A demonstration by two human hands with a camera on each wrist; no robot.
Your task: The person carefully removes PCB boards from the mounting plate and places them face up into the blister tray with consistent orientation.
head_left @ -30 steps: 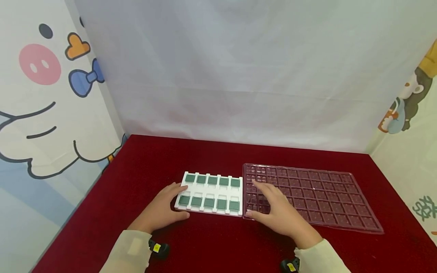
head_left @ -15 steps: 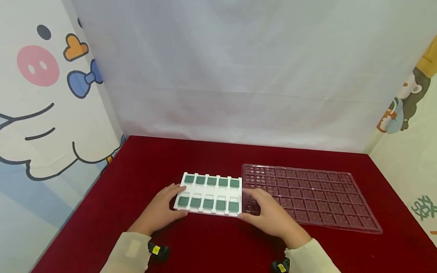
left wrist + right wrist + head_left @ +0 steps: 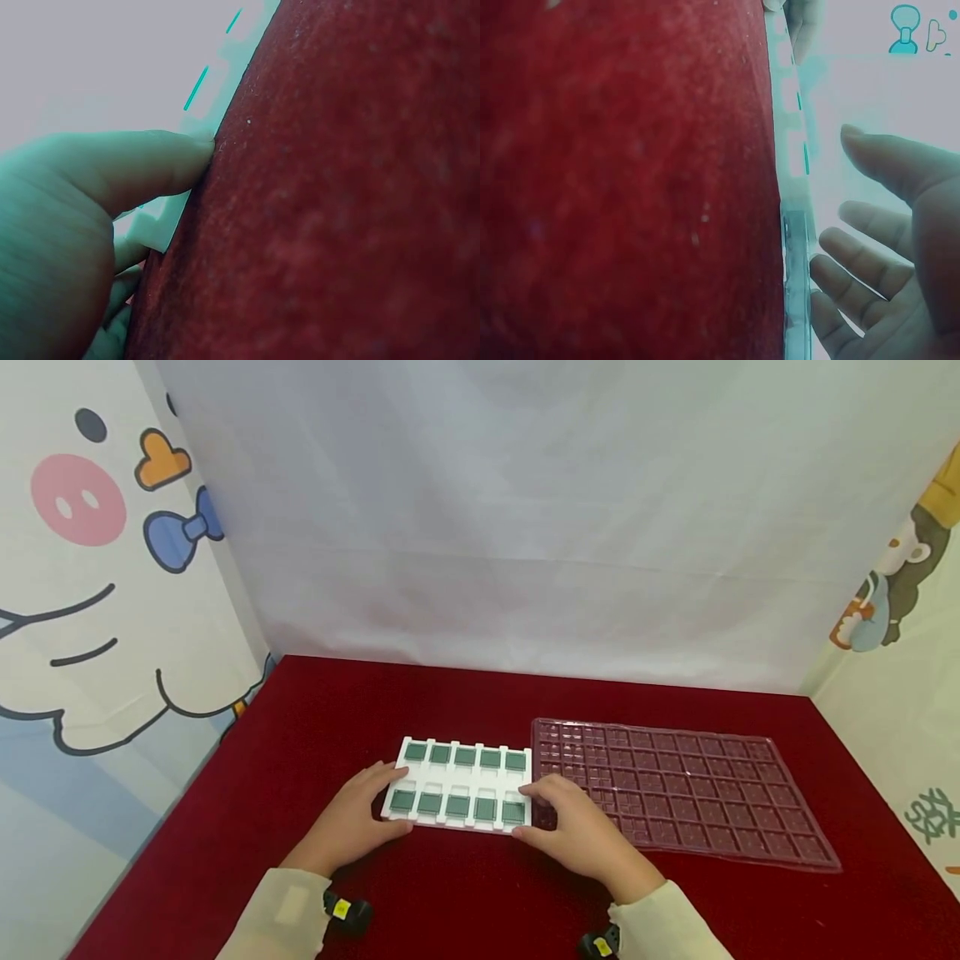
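A white tray [image 3: 460, 783] with two rows of recesses lies on the red cloth, with green square pieces [image 3: 459, 808] in both rows. At its left end, my left hand [image 3: 352, 818] holds it. The left thumb [image 3: 172, 161] presses the near edge, and the other fingers go round the end, partly hidden in the left wrist view. My right hand [image 3: 581, 839] is over the tray's right end, thumb and fingers spread. In the right wrist view, those fingers [image 3: 862, 259] are loosely bent with nothing between them.
A clear plastic tray [image 3: 690, 810] with many square pockets lies right beside the white tray, partly under my right hand. Red cloth [image 3: 465, 893] covers the table. A white curtain [image 3: 525, 527] hangs behind it, and printed cartoon sheets [image 3: 112, 693] stand at the sides.
My right hand has moved left, from over the clear tray to the white tray's right end. The left hand stays at the left end, and the white tray has hardly moved.
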